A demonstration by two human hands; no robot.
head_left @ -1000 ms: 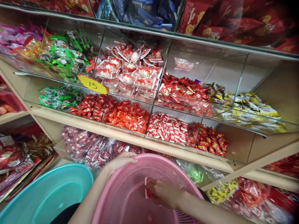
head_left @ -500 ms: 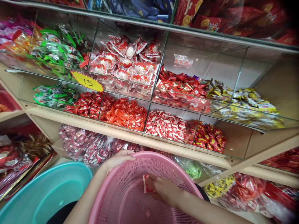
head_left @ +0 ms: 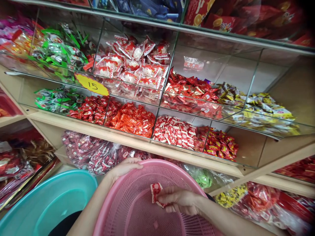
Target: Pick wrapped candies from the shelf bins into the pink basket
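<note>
My left hand (head_left: 126,167) grips the far left rim of a pink plastic basket (head_left: 169,166) with mesh sides. Over the inside of that basket, my right hand (head_left: 181,199) pinches red-and-white wrapped candy (head_left: 156,191) between thumb and fingers; the fingers cover part of it, so I cannot tell whether it is one piece or more. A small pale patch (head_left: 156,224) shows on the basket's floor. Similar red-and-white candies (head_left: 174,131) fill a lower shelf compartment straight ahead.
A turquoise tub (head_left: 71,186) stands on the left, beside my forearm. Glass-fronted shelves ahead hold orange candies (head_left: 134,119), large white-and-red candies (head_left: 133,70) and yellow candies (head_left: 269,106). A yellow price tag (head_left: 92,84) reads 15. Bagged candies (head_left: 91,152) lie under the wooden shelf edge.
My right hand has turned and drawn slightly right, so more of the red-and-white candy shows. The left hand and the basket stay where they were.
</note>
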